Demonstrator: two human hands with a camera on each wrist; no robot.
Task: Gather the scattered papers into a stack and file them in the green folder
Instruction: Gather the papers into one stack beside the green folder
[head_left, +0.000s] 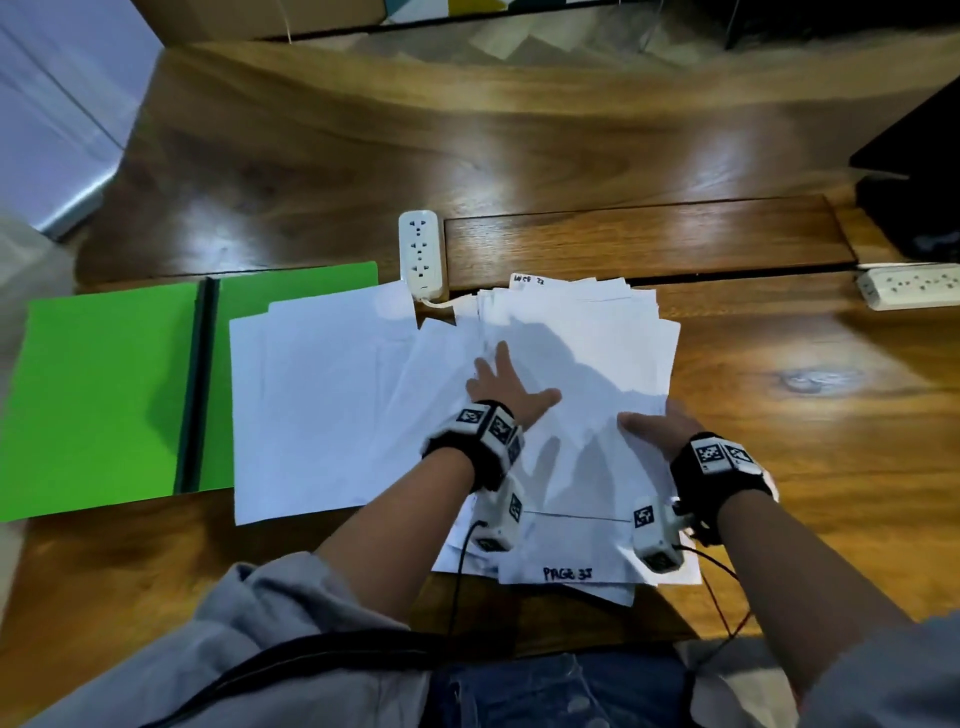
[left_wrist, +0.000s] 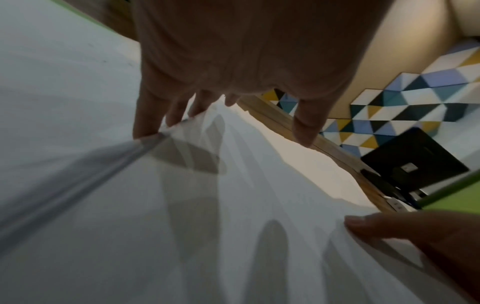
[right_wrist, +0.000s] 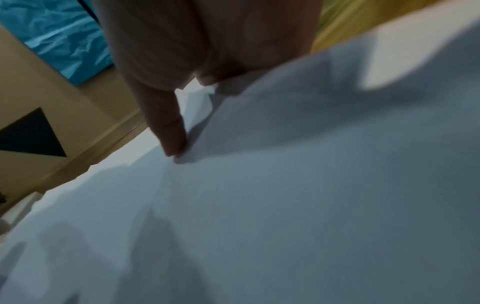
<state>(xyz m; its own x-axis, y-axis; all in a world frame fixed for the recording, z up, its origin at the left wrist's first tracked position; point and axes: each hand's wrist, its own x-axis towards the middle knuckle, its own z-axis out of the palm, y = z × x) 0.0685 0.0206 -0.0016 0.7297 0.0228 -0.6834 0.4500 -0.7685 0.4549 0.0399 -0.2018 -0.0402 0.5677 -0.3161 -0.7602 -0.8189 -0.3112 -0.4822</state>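
The green folder (head_left: 104, 395) lies open at the left of the wooden table (head_left: 519, 135). White papers (head_left: 322, 405) overlap its right half and fan out into a loose pile (head_left: 587, 343) in the middle. A sheet marked "PAGE 35" (head_left: 566, 573) sticks out at the near edge. My left hand (head_left: 506, 387) lies flat on the pile with fingers spread, fingertips (left_wrist: 145, 131) touching a sheet's edge. My right hand (head_left: 657, 426) holds the pile's right side, thumb (right_wrist: 171, 139) on top and the other fingers hidden under the sheets.
A white power strip (head_left: 421, 252) lies just behind the papers, its cable under them. A second strip (head_left: 909, 286) and a black object (head_left: 914, 171) sit at the far right. Bare wood extends behind and right of the pile.
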